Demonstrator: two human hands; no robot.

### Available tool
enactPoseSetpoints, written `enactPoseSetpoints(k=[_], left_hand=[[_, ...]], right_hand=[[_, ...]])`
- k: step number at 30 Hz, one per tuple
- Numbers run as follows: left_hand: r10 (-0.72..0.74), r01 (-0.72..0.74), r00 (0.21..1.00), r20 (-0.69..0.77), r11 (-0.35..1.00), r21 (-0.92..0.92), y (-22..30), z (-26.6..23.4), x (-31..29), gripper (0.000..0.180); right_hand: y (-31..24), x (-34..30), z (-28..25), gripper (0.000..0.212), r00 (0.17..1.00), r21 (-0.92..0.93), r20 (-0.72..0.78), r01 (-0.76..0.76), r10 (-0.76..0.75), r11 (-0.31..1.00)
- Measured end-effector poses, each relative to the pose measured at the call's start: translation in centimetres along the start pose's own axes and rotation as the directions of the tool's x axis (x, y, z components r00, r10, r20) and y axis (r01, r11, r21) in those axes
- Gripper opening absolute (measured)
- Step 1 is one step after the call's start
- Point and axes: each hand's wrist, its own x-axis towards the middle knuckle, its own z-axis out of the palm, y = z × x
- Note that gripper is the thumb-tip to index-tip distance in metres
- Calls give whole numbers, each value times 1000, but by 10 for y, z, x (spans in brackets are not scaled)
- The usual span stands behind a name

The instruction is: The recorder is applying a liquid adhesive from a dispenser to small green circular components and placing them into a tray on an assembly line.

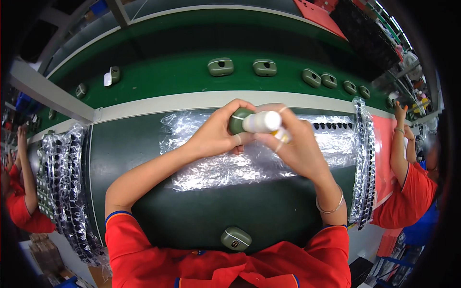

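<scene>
My left hand [218,132] is closed around a small green rounded case [236,122], held above the bench. In my right hand [301,146] is a small white bottle [263,122], tilted against the case; motion blurs it. A yellow and white bit shows between the right fingers, too smeared to name. Beneath both hands lies a crinkled clear plastic sheet [211,175], with a row of small black pieces [332,126] at its right. Another green case [236,238], with a pale seam line and a dark mark, rests close to my body.
Several green cases [221,67] sit along the green conveyor belt [168,81] beyond the bench rail. Plastic strips with black pieces hang at the left [72,192] and right [363,163]. Co-workers in red shirts are at both sides. A metal post [53,91] stands far left.
</scene>
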Motion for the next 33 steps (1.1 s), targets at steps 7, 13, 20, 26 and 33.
enactPoseSetpoints(k=[7, 13, 20, 26, 33], left_hand=[[466, 115, 782, -415, 546, 830, 3, -87, 37, 49], [630, 461, 646, -431, 128, 878, -21, -181, 51, 59], [531, 854, 345, -774, 166, 494, -13, -270, -3, 72], [656, 341, 507, -559, 443, 829, -16, -234, 16, 66], [241, -133, 897, -372, 947, 293, -2, -79, 31, 59]], right_hand=[[3, -1, -26, 30, 958, 121, -240, -132, 158, 984], [39, 3, -51, 28, 935, -165, -317, -220, 160, 961], [77, 0, -99, 27, 808, -320, -274, -589, 522, 742], [86, -1, -99, 41, 764, -490, -196, -619, 615, 613], [51, 0, -87, 26, 848, -242, -173, -530, 501, 813]])
